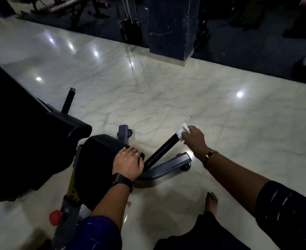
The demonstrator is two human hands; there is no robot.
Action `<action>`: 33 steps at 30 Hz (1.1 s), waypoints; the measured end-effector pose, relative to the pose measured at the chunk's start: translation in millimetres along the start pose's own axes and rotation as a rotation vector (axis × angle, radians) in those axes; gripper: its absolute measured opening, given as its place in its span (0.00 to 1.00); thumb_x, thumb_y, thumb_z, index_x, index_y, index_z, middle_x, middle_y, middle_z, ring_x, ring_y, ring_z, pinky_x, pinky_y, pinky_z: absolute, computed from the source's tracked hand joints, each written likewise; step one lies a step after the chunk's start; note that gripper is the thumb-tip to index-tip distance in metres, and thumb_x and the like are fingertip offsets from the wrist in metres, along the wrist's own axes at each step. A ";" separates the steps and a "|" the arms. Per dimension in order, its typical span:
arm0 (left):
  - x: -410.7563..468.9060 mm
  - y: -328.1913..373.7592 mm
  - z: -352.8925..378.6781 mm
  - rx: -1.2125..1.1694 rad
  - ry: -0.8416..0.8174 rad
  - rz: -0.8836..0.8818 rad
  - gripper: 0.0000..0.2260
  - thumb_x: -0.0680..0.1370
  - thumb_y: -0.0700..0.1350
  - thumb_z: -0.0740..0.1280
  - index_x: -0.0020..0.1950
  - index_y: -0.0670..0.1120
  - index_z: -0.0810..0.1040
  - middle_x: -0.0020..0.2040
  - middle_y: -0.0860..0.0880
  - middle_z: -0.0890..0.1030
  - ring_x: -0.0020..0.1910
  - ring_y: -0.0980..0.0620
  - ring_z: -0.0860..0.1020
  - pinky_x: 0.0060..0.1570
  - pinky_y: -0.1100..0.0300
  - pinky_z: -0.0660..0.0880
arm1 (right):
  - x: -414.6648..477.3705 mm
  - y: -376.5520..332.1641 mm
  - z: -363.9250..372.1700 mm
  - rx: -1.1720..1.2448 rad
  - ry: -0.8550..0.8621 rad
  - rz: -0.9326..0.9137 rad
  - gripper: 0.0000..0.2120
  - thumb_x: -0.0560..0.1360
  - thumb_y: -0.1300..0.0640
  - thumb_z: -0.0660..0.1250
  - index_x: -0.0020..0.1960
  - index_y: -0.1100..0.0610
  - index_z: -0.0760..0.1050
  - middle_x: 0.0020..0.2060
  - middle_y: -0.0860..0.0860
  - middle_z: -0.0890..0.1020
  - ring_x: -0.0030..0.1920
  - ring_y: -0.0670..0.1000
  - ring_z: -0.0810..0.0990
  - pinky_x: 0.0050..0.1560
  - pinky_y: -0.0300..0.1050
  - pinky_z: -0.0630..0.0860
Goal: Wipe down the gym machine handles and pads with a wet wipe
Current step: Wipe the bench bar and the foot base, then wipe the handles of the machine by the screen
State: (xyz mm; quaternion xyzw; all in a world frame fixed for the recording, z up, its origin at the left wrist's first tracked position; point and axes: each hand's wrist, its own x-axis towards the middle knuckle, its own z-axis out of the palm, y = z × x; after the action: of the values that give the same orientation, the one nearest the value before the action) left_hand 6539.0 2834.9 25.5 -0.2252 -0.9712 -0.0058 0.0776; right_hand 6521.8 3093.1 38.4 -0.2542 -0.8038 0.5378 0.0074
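A black gym machine fills the lower left, with a small black seat pad (98, 150) and a larger black back pad (22, 141). My left hand (128, 163) rests on the seat pad's right edge, fingers curled over it. A black handle bar (162, 150) slants up to the right from beside the seat. My right hand (193, 139) grips a white wet wipe (182, 133) wrapped round the far tip of that bar. A second black handle (68, 101) sticks up behind the back pad.
The grey base leg (168, 166) with its foot lies on the pale marble floor (166, 91) below the bar. A red knob (57, 217) sits on the frame, lower left. My bare foot (211, 201) is nearby. A dark pillar (170, 27) and other machines stand behind.
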 end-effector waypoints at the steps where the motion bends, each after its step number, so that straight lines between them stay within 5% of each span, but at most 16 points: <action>1: 0.9 0.9 -3.2 -0.016 -0.017 -0.019 0.19 0.70 0.51 0.55 0.41 0.47 0.86 0.43 0.49 0.85 0.46 0.49 0.83 0.60 0.56 0.67 | -4.7 -17.7 -5.6 0.151 -0.058 0.031 0.08 0.73 0.59 0.62 0.48 0.60 0.77 0.44 0.57 0.82 0.44 0.57 0.81 0.44 0.49 0.78; 5: 15.6 9.0 -24.3 -0.195 -0.175 -0.247 0.18 0.78 0.51 0.57 0.44 0.45 0.84 0.46 0.43 0.84 0.51 0.43 0.81 0.65 0.55 0.67 | -18.6 -71.6 -18.3 0.469 -0.313 0.120 0.12 0.79 0.65 0.54 0.55 0.56 0.74 0.39 0.47 0.84 0.36 0.44 0.82 0.38 0.41 0.68; 7: 32.0 13.4 -45.9 -0.552 -0.223 -0.498 0.16 0.81 0.52 0.60 0.45 0.43 0.82 0.50 0.38 0.83 0.54 0.40 0.78 0.61 0.54 0.69 | -25.2 -95.2 -19.7 0.497 -0.404 0.088 0.13 0.79 0.65 0.53 0.51 0.55 0.75 0.41 0.45 0.83 0.36 0.42 0.82 0.36 0.42 0.63; 10: 59.7 15.7 -79.5 -1.085 -0.081 -0.705 0.17 0.80 0.56 0.63 0.50 0.45 0.85 0.53 0.42 0.84 0.56 0.43 0.79 0.58 0.54 0.73 | -30.8 -123.6 -12.8 0.577 -0.475 0.101 0.10 0.81 0.65 0.56 0.53 0.57 0.74 0.42 0.50 0.81 0.38 0.46 0.79 0.40 0.39 0.71; 13: 79.0 14.7 -115.1 -1.476 0.099 -0.766 0.21 0.72 0.66 0.63 0.41 0.51 0.86 0.47 0.52 0.85 0.53 0.49 0.80 0.60 0.54 0.72 | -37.3 -150.9 1.0 0.673 -0.621 0.037 0.09 0.81 0.67 0.57 0.59 0.61 0.71 0.44 0.55 0.80 0.35 0.45 0.82 0.35 0.35 0.78; 16: 89.9 8.3 -142.3 -1.730 0.221 -0.773 0.19 0.66 0.61 0.73 0.38 0.44 0.81 0.42 0.46 0.79 0.43 0.49 0.75 0.48 0.56 0.71 | -43.4 -175.3 14.5 0.712 -0.708 -0.020 0.09 0.79 0.71 0.57 0.57 0.65 0.72 0.44 0.57 0.80 0.33 0.46 0.82 0.34 0.35 0.79; 21: 83.9 -15.5 -171.1 -1.755 0.429 -0.903 0.08 0.75 0.40 0.72 0.36 0.43 0.79 0.37 0.43 0.79 0.37 0.47 0.77 0.42 0.58 0.73 | -44.8 -208.9 35.0 0.661 -0.789 -0.101 0.13 0.74 0.74 0.64 0.58 0.66 0.72 0.46 0.58 0.80 0.35 0.47 0.83 0.33 0.36 0.79; 26: 83.2 -35.7 -189.4 -1.730 0.585 -0.935 0.08 0.79 0.41 0.68 0.40 0.41 0.76 0.45 0.38 0.79 0.44 0.44 0.77 0.50 0.50 0.75 | -40.0 -231.5 50.4 0.521 -0.964 -0.194 0.19 0.71 0.78 0.65 0.60 0.69 0.72 0.47 0.57 0.80 0.42 0.50 0.81 0.40 0.36 0.80; 31: 81.8 -39.4 -204.1 -1.677 0.788 -1.046 0.09 0.79 0.41 0.67 0.39 0.41 0.76 0.36 0.43 0.79 0.32 0.49 0.78 0.31 0.64 0.75 | -29.7 -250.8 61.9 0.472 -1.201 -0.156 0.21 0.70 0.81 0.63 0.60 0.69 0.72 0.49 0.60 0.80 0.45 0.52 0.83 0.47 0.39 0.81; 33: 77.7 -36.3 -208.2 -1.667 0.851 -1.094 0.09 0.80 0.42 0.67 0.40 0.42 0.77 0.37 0.43 0.79 0.33 0.48 0.78 0.32 0.62 0.74 | -26.2 -258.0 65.3 0.452 -1.279 -0.146 0.20 0.70 0.81 0.63 0.59 0.68 0.73 0.48 0.60 0.81 0.43 0.51 0.84 0.45 0.39 0.81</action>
State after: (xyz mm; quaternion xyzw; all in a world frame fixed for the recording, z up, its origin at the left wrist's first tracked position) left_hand 6485.1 2826.5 243.9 0.2771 -0.5239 -0.7755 0.2175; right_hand 6422.6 2950.5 241.8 0.1763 -0.5332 0.7350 -0.3799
